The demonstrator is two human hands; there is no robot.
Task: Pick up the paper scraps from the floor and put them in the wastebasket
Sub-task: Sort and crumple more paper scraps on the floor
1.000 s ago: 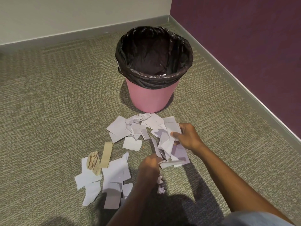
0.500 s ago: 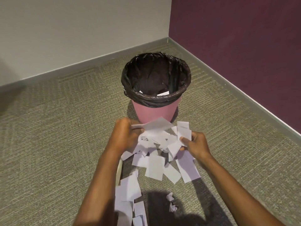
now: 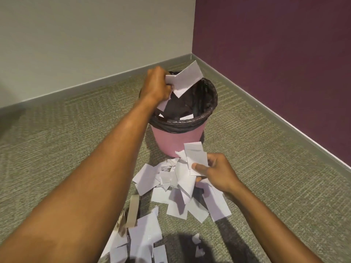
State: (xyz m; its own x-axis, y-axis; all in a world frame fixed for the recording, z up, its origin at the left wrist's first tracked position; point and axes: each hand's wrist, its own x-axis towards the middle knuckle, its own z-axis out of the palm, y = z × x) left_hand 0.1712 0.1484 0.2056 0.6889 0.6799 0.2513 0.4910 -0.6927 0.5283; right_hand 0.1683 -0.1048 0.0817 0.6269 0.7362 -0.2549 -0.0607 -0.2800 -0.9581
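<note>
A pink wastebasket (image 3: 178,138) with a black liner stands on the carpet near the room's corner; a few white scraps lie inside it. My left hand (image 3: 156,85) is stretched over its rim, shut on a bunch of white paper scraps (image 3: 185,78). My right hand (image 3: 218,172) hovers low in front of the basket, gripping several white scraps (image 3: 195,154) between thumb and fingers. A heap of loose white scraps (image 3: 171,188) lies on the floor under and beside that hand. More scraps (image 3: 143,238) and a brown strip (image 3: 133,210) lie nearer to me.
Grey-green carpet (image 3: 66,145) covers the floor. A pale wall (image 3: 85,38) runs behind the basket and a purple wall (image 3: 275,54) on the right; they meet in a corner just past it. Small crumpled bits (image 3: 197,242) lie in my shadow.
My left hand has risen from the pile with its scraps and reached forward over the basket's mouth. My right hand has stayed low, still holding scraps. The view has tilted upward.
</note>
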